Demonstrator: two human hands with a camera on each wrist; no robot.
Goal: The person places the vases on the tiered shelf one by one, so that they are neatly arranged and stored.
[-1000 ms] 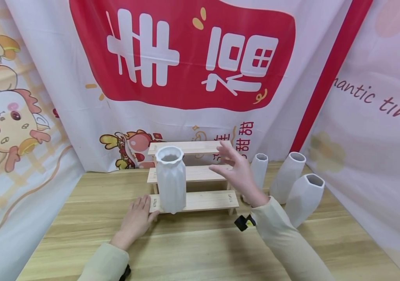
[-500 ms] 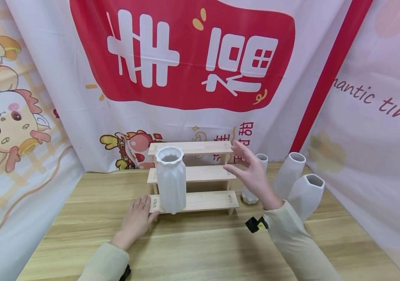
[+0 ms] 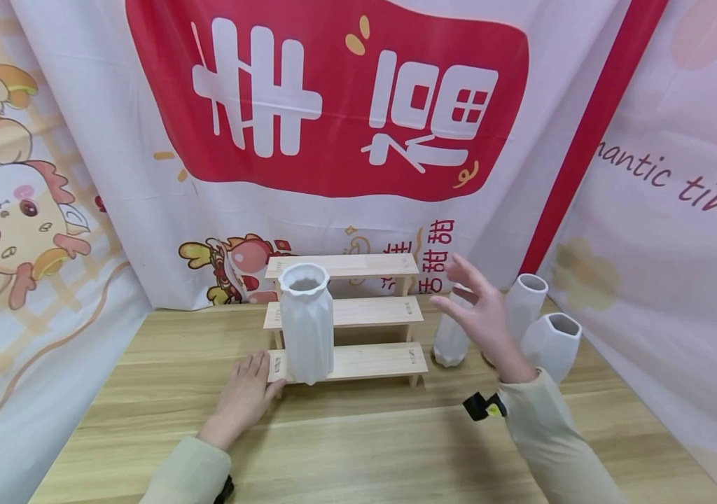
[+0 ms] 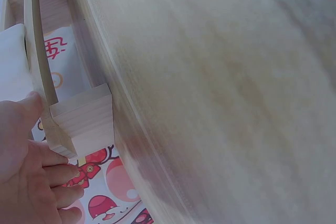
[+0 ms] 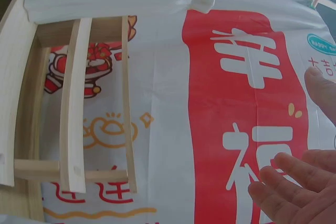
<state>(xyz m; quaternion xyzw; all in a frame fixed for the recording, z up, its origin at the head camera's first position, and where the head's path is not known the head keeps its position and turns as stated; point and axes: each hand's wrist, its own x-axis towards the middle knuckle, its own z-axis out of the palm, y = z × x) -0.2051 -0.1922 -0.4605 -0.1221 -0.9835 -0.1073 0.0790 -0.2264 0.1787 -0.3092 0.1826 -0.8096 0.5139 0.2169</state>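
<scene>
A white pleated vase (image 3: 308,329) with a scalloped rim stands upright on the left part of the lowest step of a three-tier wooden shelf (image 3: 374,360). My left hand (image 3: 241,399) holds the left end of that step, close beside the vase. In the left wrist view, the thumb (image 4: 32,103) lies along one side of the board's end and the fingers (image 4: 58,177) bend past the other. My right hand (image 3: 481,311) is in the air right of the shelf, holding nothing, fingers spread from the thumb. It partly hides a slim white vase (image 3: 449,343) behind it.
Two more white vases, a round-mouthed one (image 3: 525,301) and one with an angular mouth (image 3: 550,346), stand at the right of the wooden table (image 3: 346,448). A printed red and white cloth (image 3: 333,175) hangs behind the shelf, with more cloth at both sides.
My right hand has moved right, away from the pleated vase and the shelf, to in front of the slim vase. The left hand and the pleated vase have stayed in place.
</scene>
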